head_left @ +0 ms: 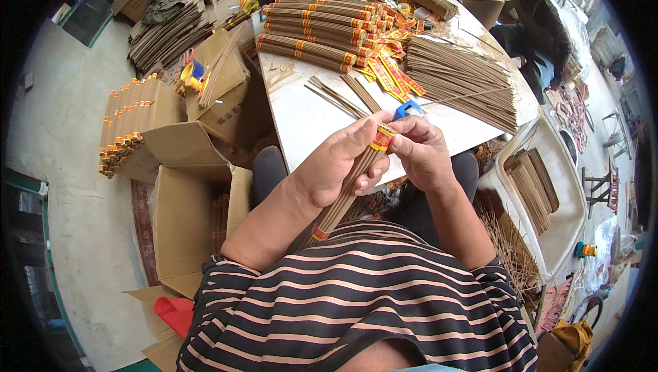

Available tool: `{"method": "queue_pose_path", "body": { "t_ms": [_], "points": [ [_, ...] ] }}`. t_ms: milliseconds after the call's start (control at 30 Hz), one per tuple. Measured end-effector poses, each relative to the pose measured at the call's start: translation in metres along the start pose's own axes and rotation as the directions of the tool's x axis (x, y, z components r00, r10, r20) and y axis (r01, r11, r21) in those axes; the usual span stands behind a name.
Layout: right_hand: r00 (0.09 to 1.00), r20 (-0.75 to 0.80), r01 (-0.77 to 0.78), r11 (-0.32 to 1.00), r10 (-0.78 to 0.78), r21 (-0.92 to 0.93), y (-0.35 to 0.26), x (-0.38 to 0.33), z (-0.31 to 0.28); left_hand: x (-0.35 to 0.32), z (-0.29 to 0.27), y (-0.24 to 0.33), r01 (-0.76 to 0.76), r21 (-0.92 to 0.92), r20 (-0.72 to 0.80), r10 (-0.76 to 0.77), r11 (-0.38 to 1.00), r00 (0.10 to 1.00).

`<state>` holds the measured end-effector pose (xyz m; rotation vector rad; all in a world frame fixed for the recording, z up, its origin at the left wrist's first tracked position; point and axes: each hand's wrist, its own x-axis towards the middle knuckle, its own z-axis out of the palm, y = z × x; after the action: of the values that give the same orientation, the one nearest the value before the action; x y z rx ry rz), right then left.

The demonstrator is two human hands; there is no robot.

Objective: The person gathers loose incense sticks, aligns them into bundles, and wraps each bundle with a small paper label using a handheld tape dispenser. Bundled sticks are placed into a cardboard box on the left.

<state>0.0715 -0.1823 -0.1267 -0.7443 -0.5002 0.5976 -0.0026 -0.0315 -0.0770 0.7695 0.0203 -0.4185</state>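
My left hand [337, 159] is wrapped round a bundle of brown incense sticks [343, 197] that slants up from my lap. Around the bundle's upper end goes a red and yellow paper band [383, 137]; another red band shows near its lower end. My right hand [423, 154] pinches the upper band between thumb and fingers. Just beyond my fingers, a blue tape dispenser [409, 109] rests on the white table [301, 111]. A few loose sticks [336, 98] lie on the tabletop to its left.
Banded bundles [315, 29] are stacked on the table's far left, beside red and yellow paper strips [392, 77] and loose sticks [462, 80]. An open carton [185, 200] stands left; a white tub [541, 194] with sticks stands right. Other people sit across the table.
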Motion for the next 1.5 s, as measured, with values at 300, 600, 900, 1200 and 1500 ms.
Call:
{"method": "queue_pose_path", "body": {
  "t_ms": [300, 600, 900, 1200, 1500],
  "points": [
    [1.000, 0.006, 0.015, 0.998, -0.015, -0.062, 0.000, 0.002, 0.001, 0.001, -0.004, 0.003, 0.038, -0.058, 0.074, -0.034, 0.998, 0.997],
    [0.989, 0.130, 0.087, 0.992, -0.076, -0.086, 0.000, 0.004, 0.007, -0.002, -0.001, 0.006, 0.064, -0.081, 0.136, -0.052, 0.995, 0.989],
    [1.000, 0.000, 0.013, 0.986, -0.013, -0.166, 0.001, 0.006, 0.019, -0.029, 0.028, 0.069, -0.378, 0.355, 0.152, 0.346, 0.855, 0.926],
    [0.828, 0.303, -0.152, 0.710, 0.472, -0.688, -0.008, -0.019, 0.058, -0.070, 0.032, 0.133, -0.948, 0.144, 0.079, 0.951, 0.285, 0.298],
    [0.862, 0.145, 0.507, 0.825, -0.486, -0.249, -0.002, 0.003, 0.059, -0.030, -0.038, 0.033, -0.683, -0.409, -0.473, 0.499, 0.605, 0.726]
  ]
}}
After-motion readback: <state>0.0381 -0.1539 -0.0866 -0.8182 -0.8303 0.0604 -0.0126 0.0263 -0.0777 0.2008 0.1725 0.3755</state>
